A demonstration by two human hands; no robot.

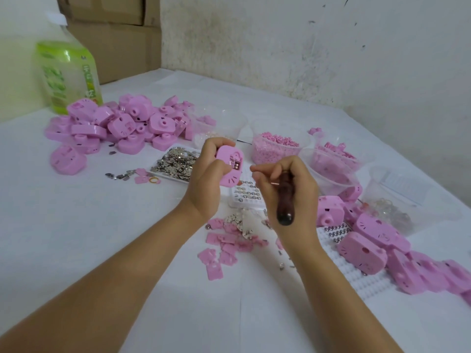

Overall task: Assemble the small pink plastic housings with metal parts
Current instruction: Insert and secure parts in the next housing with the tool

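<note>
My left hand point(207, 174) grips a small pink housing point(230, 165) above the table, its open compartment with metal contacts facing me. My right hand point(288, 184) grips a tool with a dark red-brown handle point(284, 202), its thin metal tip pointing toward the housing; thumb and forefinger are pinched together just right of the housing. A white tray of loose metal parts point(174, 163) lies behind my left hand. A white holder with small round metal pieces point(246, 194) sits under my hands.
A pile of pink housings point(117, 123) lies at the back left beside a green bottle point(67, 72). More housings point(377, 240) line the right side. Clear tubs of pink bits point(276, 146) stand behind. Flat pink covers point(221, 248) lie near my wrists. A white pegged board point(356, 278) is at the right.
</note>
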